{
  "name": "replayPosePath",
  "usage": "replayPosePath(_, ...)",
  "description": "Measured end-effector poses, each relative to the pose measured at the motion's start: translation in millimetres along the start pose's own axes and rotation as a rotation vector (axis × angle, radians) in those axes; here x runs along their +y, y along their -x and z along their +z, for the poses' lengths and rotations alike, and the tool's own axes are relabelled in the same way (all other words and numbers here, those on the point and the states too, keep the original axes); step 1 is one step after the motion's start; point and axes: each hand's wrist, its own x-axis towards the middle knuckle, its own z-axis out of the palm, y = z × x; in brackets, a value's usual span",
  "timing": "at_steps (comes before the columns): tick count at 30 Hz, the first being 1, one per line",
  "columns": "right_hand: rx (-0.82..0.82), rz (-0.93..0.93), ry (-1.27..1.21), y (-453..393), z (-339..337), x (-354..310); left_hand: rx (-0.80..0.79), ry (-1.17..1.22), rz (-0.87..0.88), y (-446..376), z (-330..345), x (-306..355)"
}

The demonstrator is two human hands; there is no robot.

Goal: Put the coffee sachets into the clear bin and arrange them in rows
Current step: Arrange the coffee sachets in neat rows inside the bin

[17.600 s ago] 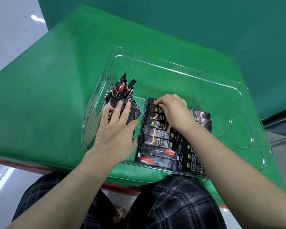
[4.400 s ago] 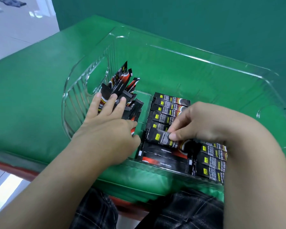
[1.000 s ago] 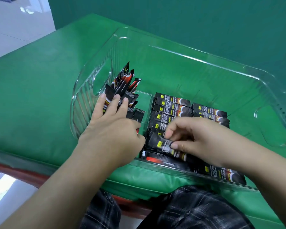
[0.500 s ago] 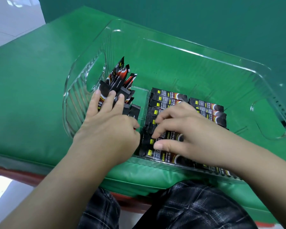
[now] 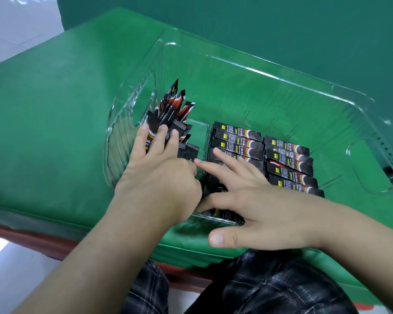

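Observation:
A clear plastic bin [image 5: 270, 73] stands on the green table. Inside it, black coffee sachets lie flat in two neat rows: a middle row [image 5: 236, 137] and a right row [image 5: 288, 159]. At the bin's left end a loose bundle of sachets [image 5: 168, 112] leans upright against the wall. My left hand [image 5: 159, 168] rests on that bundle with straight fingers. My right hand [image 5: 254, 200] lies flat, fingers spread, pressing on the near part of the middle row; its thumb hangs over the bin's near rim.
The green padded table [image 5: 55, 132] has a red front edge close to my lap. The far and right parts of the bin's floor [image 5: 270, 109] hold nothing. A handle cut-out [image 5: 368, 168] shows in the bin's right wall.
My right hand let go of the sachet it pinched a second ago and now lies spread flat on the middle row, reaching left toward my left hand. The left hand has stayed on the bundle.

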Motion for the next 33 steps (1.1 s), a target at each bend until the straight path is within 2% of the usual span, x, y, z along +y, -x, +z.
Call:
replayPosePath(11,0.004,0.034,-0.049,-0.6,4.4,0.3,0.011,-0.021,0.015,0.8,1.3,-0.9)
replayPosePath(20,0.071,0.016,-0.021,-3.7,9.1,6.1,0.017,-0.003,0.011,1.2,0.7,-0.9)
replayPosePath(33,0.086,0.156,-0.031,-7.4,1.7,8.8,0.008,-0.008,0.018,1.7,-0.1,-1.2)
